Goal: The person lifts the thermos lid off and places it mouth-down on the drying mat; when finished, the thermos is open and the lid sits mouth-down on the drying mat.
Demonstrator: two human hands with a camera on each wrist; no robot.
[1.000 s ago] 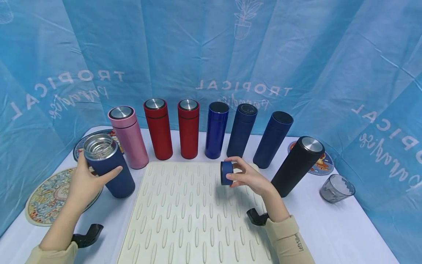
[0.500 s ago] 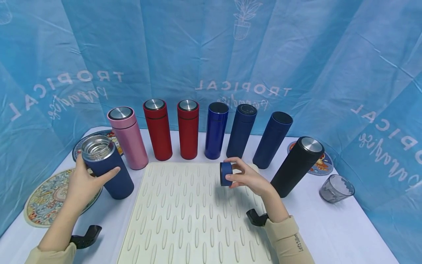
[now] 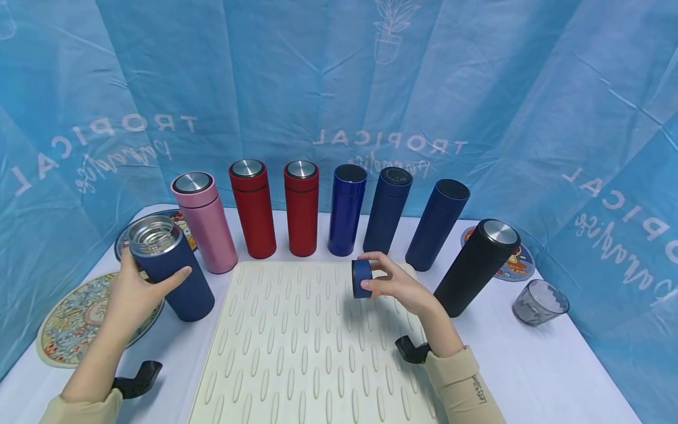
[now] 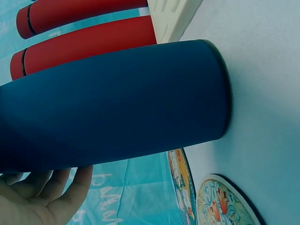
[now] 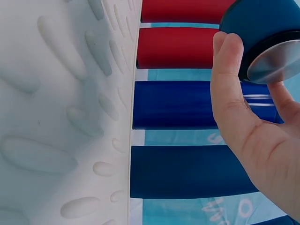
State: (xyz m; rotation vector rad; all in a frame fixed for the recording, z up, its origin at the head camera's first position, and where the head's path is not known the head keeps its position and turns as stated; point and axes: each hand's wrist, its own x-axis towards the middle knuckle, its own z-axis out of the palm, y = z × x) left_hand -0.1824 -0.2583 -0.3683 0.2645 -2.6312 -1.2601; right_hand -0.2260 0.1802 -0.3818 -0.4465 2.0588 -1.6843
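Note:
At the left, my left hand [image 3: 132, 297] holds a dark blue thermos bottle [image 3: 192, 300], thumb across its front and fingers behind. The bottle's mouth has no lid on it and shows a bare steel rim. In the left wrist view the bottle [image 4: 122, 103] spans most of the picture, with my fingertips [image 4: 83, 180] against its side. Over the far part of the pale mat, my right hand [image 3: 399, 287] pinches a blue bottle lid [image 3: 362, 279] turned on its side. The right wrist view shows this lid [image 5: 267, 23] with a steel disc on one end.
Behind the mat [image 3: 286, 353] stand a pink bottle [image 3: 208, 229], two red bottles [image 3: 254, 218], a glossy blue bottle [image 3: 346, 212] and two navy bottles [image 3: 389, 212]. A black bottle [image 3: 471, 268] and a grey glass [image 3: 540, 303] are at right. Round patterned mats [image 3: 69, 324] lie left.
My left hand and the blue bottle have shifted very slightly left. The right hand keeps its pinch on the lid, almost still.

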